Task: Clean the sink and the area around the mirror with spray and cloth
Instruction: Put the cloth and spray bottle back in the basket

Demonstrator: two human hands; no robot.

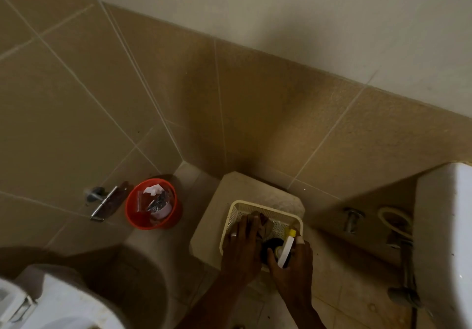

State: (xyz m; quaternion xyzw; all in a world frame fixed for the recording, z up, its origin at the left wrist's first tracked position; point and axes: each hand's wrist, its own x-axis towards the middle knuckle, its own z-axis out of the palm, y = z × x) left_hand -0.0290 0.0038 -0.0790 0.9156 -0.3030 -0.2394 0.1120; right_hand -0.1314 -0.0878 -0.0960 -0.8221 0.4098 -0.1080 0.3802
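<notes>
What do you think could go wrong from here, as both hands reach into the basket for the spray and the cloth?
1. The basket sits near the front edge of the stool; a tug could tip it off.
2. The right hand grips the spray bottle near its head, so it might fire by accident.
3. The left hand lies over the cloth; lifting it could drag other items out.

Non-task items, bathroom floor.
Red bin [153, 205] holding litter in floor corner; toilet [58, 300] lower left; paper holder [106, 202] on wall.
</notes>
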